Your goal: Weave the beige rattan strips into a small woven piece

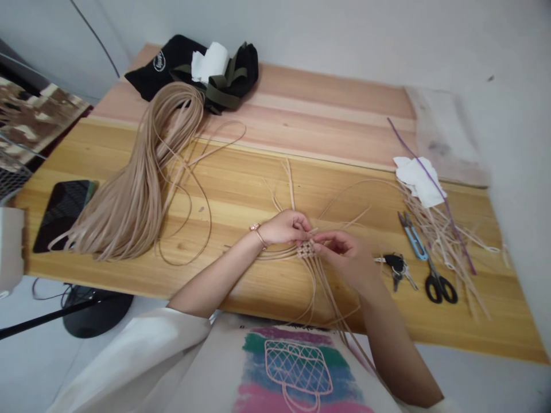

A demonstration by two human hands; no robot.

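A small woven square of beige strips [305,249] lies between my hands near the front edge of the wooden table. Loose strip ends spread out from it on all sides, and several hang over the table edge towards my lap. My left hand [289,227], with a bracelet at the wrist, pinches the top of the weave with thumb and fingers. At the weave's right side, my right hand [344,252] grips a strip between thumb and forefinger. The fingertips hide part of the upper edge of the weave.
A thick bundle of beige strips [138,183] lies at left, over a dark phone [62,212]. Behind it sits a black bag [241,74] with a white paper roll [214,62]. At right are keys [396,265], blue snips [413,238], scissors [439,284], and strip scraps [443,235].
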